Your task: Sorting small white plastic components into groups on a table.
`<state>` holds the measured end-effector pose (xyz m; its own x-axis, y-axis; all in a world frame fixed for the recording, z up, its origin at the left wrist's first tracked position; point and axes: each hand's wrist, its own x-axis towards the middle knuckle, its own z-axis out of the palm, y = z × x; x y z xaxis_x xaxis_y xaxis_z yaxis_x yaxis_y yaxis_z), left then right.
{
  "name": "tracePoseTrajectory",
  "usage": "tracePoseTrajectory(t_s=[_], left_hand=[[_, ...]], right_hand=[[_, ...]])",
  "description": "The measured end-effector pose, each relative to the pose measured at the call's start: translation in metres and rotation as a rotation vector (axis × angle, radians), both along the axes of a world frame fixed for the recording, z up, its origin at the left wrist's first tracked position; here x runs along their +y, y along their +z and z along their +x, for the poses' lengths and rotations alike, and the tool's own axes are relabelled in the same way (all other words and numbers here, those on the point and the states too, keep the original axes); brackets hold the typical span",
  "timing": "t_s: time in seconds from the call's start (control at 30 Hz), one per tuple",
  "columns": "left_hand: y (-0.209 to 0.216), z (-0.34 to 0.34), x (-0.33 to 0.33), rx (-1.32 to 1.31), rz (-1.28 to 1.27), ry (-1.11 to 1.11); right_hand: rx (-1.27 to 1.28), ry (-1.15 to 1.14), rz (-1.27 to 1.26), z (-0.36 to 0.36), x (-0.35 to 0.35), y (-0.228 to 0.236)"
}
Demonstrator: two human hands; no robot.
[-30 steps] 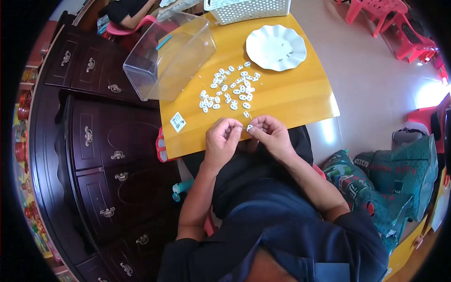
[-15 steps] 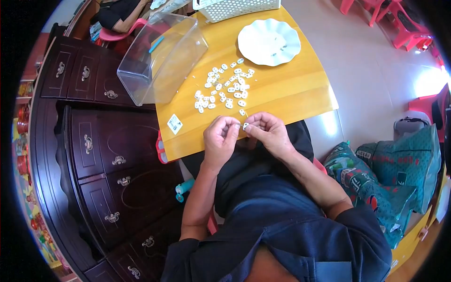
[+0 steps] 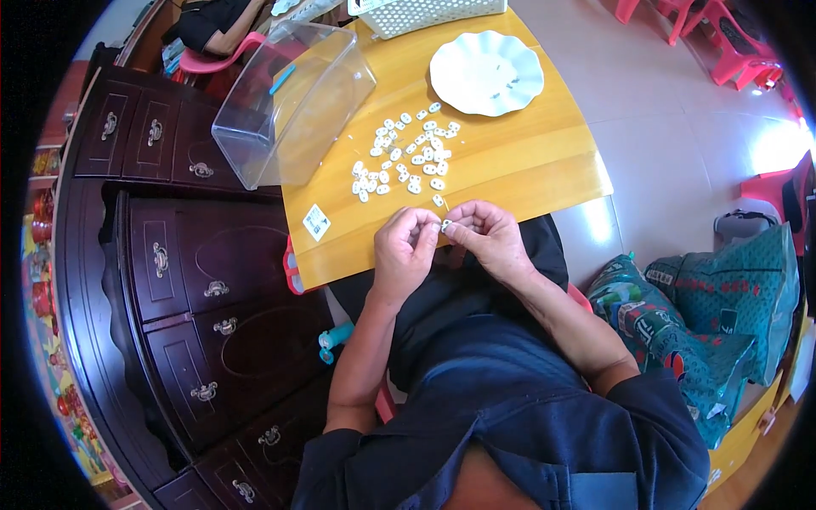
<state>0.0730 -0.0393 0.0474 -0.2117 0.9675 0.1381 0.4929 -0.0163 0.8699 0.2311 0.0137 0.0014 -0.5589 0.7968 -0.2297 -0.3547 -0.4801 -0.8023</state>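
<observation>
Over the near edge of the yellow desk (image 3: 527, 161), a small white piece (image 3: 445, 225) was pinched between the left hand (image 3: 406, 251) and right hand (image 3: 489, 238), equally near both, while the scattered white pieces (image 3: 406, 157) lay just beyond the hands.

A home room used for piecework is shown, indicated by a dark carved wooden cabinet (image 3: 195, 280), tiled floor (image 3: 671, 144), red plastic chairs (image 3: 731, 42) and a yellow wooden table (image 3: 510, 170).
</observation>
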Motion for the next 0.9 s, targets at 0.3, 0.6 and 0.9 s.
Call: tracePoseTrajectory(t_s=[0.3, 0.6, 0.9], left_hand=[[-0.001, 0.005, 0.003, 0.023, 0.004, 0.01], [-0.001, -0.003, 0.003, -0.02, -0.033, -0.023], [-0.015, -0.041, 0.026, 0.218, 0.042, 0.105]], right_hand=[[-0.038, -0.053, 0.065, -0.001, 0.001, -0.005], [0.002, -0.03, 0.044, 0.0, 0.001, -0.007], [0.031, -0.159, 0.097, -0.001, 0.005, -0.007]])
